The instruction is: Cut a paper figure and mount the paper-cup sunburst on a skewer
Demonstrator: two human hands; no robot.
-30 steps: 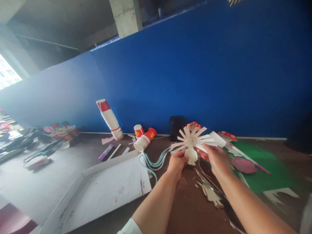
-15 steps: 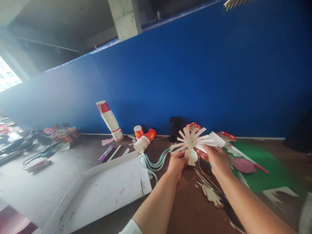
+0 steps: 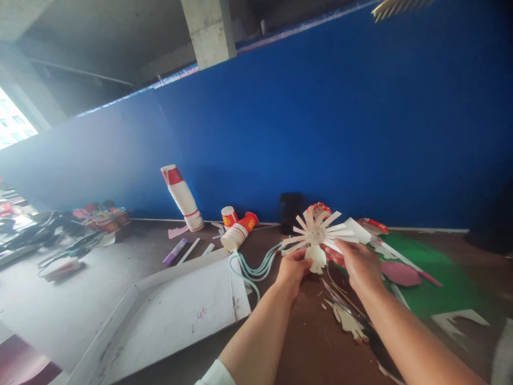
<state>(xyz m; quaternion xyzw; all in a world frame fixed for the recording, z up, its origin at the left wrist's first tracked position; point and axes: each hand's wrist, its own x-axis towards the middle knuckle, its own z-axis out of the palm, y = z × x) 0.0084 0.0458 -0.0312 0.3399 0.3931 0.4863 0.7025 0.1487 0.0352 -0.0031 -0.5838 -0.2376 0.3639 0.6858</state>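
Head view: a paper figure (image 3: 315, 236), with a round face, white strips fanning out around it and a pale body below, is held up above a brown table (image 3: 304, 350). The left hand (image 3: 292, 271) is clamped on the body's lower left side; the right hand (image 3: 359, 263) pinches strips on the figure's right.

Close behind the figure stand a black object (image 3: 291, 212) and a red-and-white item (image 3: 320, 208), which the strips partly cover; beyond rises a blue partition (image 3: 320, 117). Left of the figure, a looped pale-blue cord (image 3: 256, 274) runs toward a shallow white box (image 3: 168, 315), marked in pink. Farther left and behind are toppled red-and-white cups (image 3: 235, 236), a tall leaning cup stack (image 3: 183, 200) and a purple tube (image 3: 175, 251).

Below the figure, scissors (image 3: 345, 306) lie across a pale cut-out (image 3: 349, 323), the right forearm hiding part of them. To the figure's right, a green sheet (image 3: 438, 299) carries a pink oval (image 3: 401, 273) and a pink-and-white pen (image 3: 411, 263), with a white scrap (image 3: 447, 320) near its edge.
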